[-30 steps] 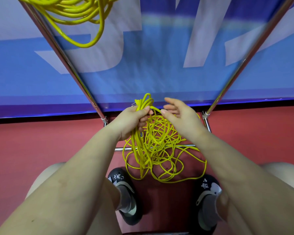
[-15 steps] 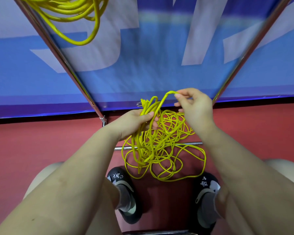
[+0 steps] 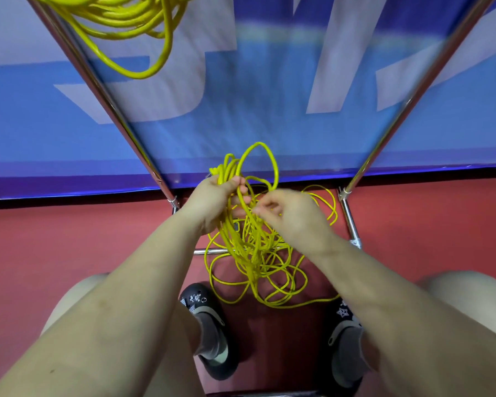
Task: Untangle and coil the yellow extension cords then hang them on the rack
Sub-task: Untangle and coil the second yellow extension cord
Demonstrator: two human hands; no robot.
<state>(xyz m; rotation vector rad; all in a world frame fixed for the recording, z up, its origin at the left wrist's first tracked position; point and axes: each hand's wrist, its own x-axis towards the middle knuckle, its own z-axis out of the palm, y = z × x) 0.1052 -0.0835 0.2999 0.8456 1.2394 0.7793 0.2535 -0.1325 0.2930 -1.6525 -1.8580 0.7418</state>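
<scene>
A tangled yellow extension cord (image 3: 258, 262) hangs in loose loops between my hands and spills onto the red floor. My left hand (image 3: 212, 202) grips a bunch of its gathered loops, which stick up above the fist. One fresh loop arcs over from that bunch toward my right hand (image 3: 287, 213), whose fingers are curled and pinch a strand in the tangle. Another coiled yellow cord (image 3: 132, 18) hangs on the metal rack (image 3: 106, 93) at the top left.
The rack's slanted chrome legs (image 3: 413, 104) frame a blue and white banner (image 3: 269, 96) behind. A low chrome crossbar (image 3: 209, 251) runs behind the tangle. My two dark shoes (image 3: 209, 325) stand on the red floor (image 3: 69, 239) below the cord.
My right hand came down from its raised position by the banner to the tangle beside my left hand, leaving a new loop laid over the bunch. The left hand stayed in place.
</scene>
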